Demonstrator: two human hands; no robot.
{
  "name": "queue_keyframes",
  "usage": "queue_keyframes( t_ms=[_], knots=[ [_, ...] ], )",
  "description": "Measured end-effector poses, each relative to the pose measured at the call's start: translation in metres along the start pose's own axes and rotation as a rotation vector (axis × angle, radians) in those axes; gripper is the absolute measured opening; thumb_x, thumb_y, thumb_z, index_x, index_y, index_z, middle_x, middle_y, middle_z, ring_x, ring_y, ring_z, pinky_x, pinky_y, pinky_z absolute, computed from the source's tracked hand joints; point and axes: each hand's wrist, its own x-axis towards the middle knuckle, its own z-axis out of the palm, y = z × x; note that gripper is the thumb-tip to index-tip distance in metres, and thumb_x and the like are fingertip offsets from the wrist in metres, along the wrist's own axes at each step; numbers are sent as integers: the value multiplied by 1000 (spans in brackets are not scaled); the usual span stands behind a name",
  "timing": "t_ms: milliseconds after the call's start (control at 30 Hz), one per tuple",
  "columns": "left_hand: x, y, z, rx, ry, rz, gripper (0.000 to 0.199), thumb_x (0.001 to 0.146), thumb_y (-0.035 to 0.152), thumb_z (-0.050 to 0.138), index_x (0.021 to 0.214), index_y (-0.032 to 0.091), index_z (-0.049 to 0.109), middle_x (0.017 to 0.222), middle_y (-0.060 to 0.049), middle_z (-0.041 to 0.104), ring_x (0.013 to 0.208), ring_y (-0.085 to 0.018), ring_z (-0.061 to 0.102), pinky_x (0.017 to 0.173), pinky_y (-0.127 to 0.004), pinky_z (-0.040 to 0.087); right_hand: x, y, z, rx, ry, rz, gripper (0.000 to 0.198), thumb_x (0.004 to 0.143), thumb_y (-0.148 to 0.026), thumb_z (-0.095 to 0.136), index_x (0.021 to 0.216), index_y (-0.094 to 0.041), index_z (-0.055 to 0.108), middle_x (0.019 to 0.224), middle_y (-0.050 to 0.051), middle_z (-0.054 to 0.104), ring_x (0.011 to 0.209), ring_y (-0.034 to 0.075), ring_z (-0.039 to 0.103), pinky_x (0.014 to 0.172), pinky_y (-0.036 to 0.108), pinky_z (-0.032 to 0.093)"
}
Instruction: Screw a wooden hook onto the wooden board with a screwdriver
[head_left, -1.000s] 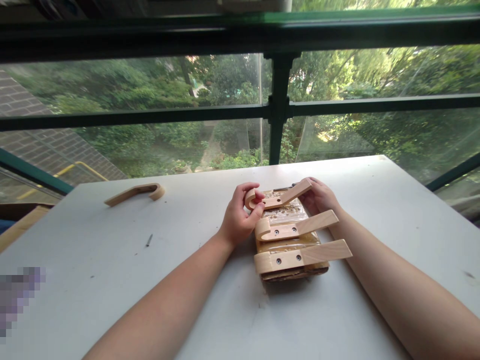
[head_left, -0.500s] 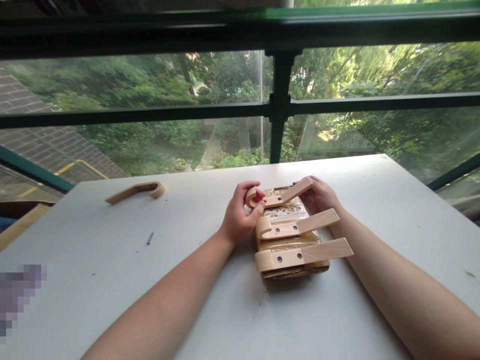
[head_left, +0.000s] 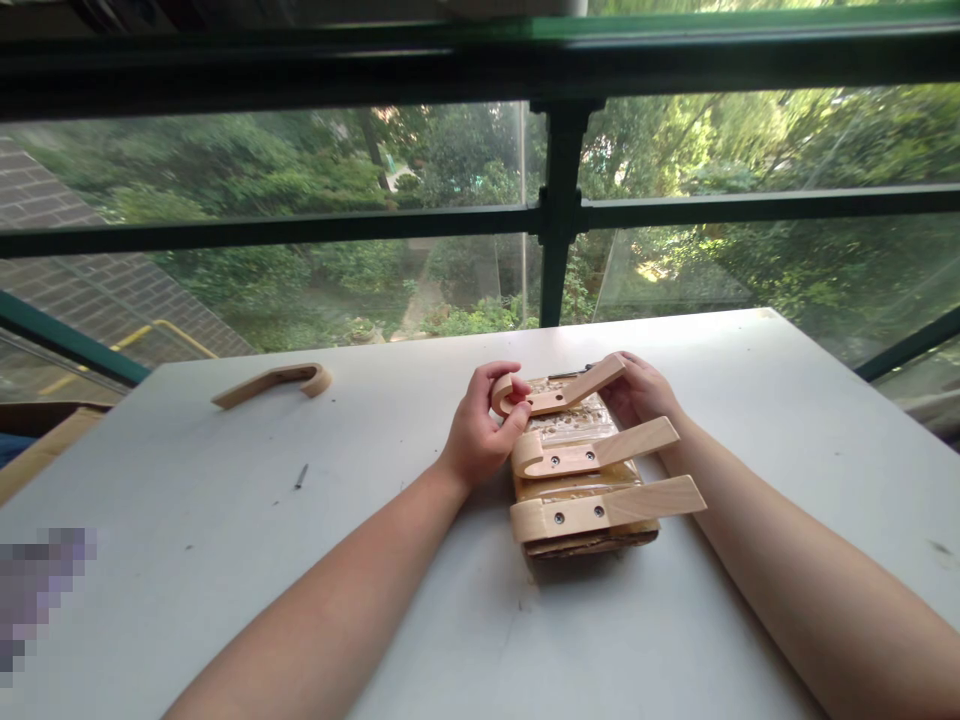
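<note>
**Far hook held at both ends; almost no motion since the earlier frames**

Change: nearly none. Compared with the earlier frames, both hands and the pale wooden board carrying three curved wooden hooks (head_left: 581, 470) sit in the same place at frame centre on the white table (head_left: 225, 560). The view alone shifts slightly. I judge this a holding or aligning pause, not a move.

Left hand (head_left: 480, 425): fingers clenched round the curled end of the farthest light wooden hook (head_left: 559, 390), thumb pressing its underside.
Right hand (head_left: 637, 392): at the hook's straight end, fingers curled against it; whether it pinches or merely steadies, I cannot tell.

The two nearer hooks show screw heads. The far hook's screws are not discernible.

Also present: a loose curved wooden hook (head_left: 274, 383) at upper left, and a small dark screw (head_left: 300, 476) lying well apart at centre left.

Hidden: the board's far edge behind the hands; a pixelated patch at lower left.
</note>
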Motion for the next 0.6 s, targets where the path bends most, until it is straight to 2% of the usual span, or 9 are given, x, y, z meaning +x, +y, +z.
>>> queue_keyframes(
  t_ms=[600],
  knots=[
    [0,2,0,-9,1,22,44,83,30,65,123,21,50,102,-2,63,88,-2,61,87,-14,53,4,5,-5,-12,-23,-22,51,70,-41,80,87,-12,42,78,2,46,74,9,52,72,23,48]
  ],
)
